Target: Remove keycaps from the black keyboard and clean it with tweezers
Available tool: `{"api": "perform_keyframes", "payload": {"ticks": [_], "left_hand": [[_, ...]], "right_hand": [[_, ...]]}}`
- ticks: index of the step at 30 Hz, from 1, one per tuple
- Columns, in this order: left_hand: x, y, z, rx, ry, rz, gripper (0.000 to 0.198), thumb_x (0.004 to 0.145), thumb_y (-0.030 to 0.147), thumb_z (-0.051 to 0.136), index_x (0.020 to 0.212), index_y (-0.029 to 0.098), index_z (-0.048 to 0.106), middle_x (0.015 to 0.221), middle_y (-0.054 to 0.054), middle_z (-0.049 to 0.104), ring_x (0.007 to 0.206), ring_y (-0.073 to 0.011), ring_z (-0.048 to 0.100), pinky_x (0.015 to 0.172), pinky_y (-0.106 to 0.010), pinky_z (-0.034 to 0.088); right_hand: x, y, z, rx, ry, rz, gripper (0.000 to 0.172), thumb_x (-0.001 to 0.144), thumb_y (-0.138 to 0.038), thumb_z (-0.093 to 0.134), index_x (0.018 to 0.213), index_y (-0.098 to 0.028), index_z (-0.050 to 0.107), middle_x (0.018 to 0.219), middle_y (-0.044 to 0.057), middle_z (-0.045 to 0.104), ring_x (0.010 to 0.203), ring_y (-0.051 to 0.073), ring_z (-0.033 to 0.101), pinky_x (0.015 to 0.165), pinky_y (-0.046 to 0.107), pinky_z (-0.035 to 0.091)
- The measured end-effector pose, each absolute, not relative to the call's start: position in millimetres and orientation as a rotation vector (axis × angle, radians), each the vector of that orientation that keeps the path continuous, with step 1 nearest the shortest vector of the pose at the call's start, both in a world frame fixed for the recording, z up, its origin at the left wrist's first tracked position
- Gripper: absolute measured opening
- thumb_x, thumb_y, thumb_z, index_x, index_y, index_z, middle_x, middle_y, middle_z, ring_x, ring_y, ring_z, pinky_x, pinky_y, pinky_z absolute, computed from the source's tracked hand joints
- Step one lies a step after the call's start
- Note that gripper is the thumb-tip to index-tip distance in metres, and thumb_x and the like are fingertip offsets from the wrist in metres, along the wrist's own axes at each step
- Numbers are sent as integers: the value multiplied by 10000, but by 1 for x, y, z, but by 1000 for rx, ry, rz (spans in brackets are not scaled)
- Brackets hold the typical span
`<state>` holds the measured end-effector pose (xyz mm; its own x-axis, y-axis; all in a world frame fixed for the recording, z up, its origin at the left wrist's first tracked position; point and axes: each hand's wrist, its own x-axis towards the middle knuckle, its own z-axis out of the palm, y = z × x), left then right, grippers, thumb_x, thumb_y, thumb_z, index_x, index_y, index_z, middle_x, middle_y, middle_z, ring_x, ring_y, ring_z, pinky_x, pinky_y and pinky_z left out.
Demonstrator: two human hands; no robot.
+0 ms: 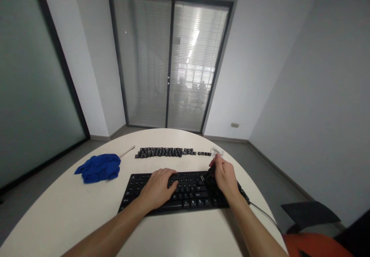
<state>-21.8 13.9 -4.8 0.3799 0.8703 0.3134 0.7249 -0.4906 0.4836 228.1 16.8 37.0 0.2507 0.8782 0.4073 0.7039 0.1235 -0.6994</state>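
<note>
A black keyboard [185,204] lies across the near part of the round table. Laid flat over its left-middle keys is my left hand [160,187], open, with the thumb apart from the fingers. My right hand [224,174] is closed around a black keycap puller [212,170]. The puller's thin metal prongs point left and down at the keys right of the keyboard's middle. My fingers hide part of its handle. Behind the keyboard, loose black keycaps [162,152] stand in rows, with several more trailing off to the right.
A crumpled blue cloth [100,167] lies at the left, beside a thin pale stick [127,151]. Something clear and crumpled [216,151] sits beyond my right hand. The keyboard's cable [264,212] runs off the right table edge [271,207], near an orange chair [315,245].
</note>
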Motion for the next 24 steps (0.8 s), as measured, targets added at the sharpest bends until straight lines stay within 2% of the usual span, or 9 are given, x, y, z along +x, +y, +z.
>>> {"api": "perform_keyframes", "payload": {"ticks": [6,13,19,24], "left_hand": [[-21,14,-6,2386,1410,795,273,896,330,532,1125,209,618,1109,-68,671,1050,-252,598,984,-421,431],[-21,14,-4,2382,1402,779,273,897,322,526,1127,208,616,1131,-73,668,1064,-252,595,991,-421,427],[-20,14,-4,2392,1401,776,284,898,328,516,1138,210,613,1129,-72,669,1063,-252,595,986,-423,430],[-22,15,-2,2413,1421,758,295,846,241,523,1123,218,622,1123,-61,678,1055,-248,605,980,-419,436]], "right_hand": [[227,22,39,-1669,-1553,287,710,954,-635,180,662,-199,660,509,48,614,613,232,634,641,301,423],[226,21,39,-1682,-1498,458,730,946,-653,184,730,-185,700,431,30,588,527,224,628,640,309,444],[223,19,37,-1680,-1499,452,721,947,-651,183,747,-195,705,411,27,582,525,232,639,619,310,449],[223,19,34,-1637,-1525,499,705,948,-647,185,799,-183,694,405,8,569,486,222,631,580,303,452]]}}
